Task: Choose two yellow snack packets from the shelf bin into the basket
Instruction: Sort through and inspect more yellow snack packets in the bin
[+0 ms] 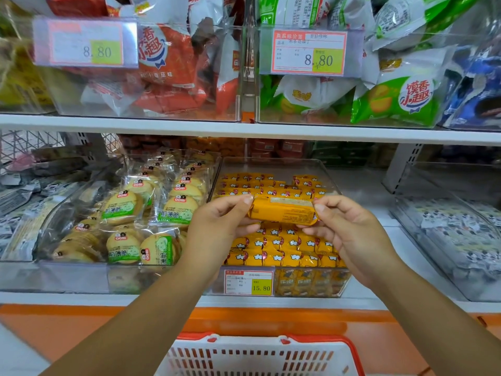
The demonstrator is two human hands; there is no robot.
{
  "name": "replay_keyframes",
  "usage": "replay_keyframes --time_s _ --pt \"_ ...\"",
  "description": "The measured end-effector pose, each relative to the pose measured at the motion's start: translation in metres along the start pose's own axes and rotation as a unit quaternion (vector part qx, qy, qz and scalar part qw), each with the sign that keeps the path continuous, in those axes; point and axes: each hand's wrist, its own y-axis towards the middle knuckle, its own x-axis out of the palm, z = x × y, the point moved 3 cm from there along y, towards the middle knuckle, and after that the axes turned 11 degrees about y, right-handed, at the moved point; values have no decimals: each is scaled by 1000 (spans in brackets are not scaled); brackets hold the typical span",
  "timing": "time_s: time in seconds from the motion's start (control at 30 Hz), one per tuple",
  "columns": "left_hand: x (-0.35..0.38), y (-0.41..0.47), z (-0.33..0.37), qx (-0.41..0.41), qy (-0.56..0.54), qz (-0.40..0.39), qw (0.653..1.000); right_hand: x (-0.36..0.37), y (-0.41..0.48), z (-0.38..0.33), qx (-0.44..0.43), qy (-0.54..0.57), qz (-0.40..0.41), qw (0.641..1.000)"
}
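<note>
Grip: left hand (217,226), right hand (349,234) pinch one yellow packet (283,211); one basket (271,338) below.

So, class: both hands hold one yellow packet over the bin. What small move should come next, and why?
Probably lower the yellow packet toward the basket: left hand and right hand pinch its ends above the shelf bin, and the basket lies below.
</note>
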Motion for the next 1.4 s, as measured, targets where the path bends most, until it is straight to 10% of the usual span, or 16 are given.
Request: replay_keyframes --time_s 0.77,0.93,1.13,1.4 --pt "16 10 -3 23 252 -52 966 -6 11 -1 39 -41 12 998" --pt "25 42 4 116 451 -18 885 -8 41 -18 -57 -190 86 976" --pt "60 107 -15 129 669 -120 722 -4 114 -30 -153 -476 117 858" --pt "62 136 -49 123 694 -131 697 -1 199 6 -104 -574 -41 811"
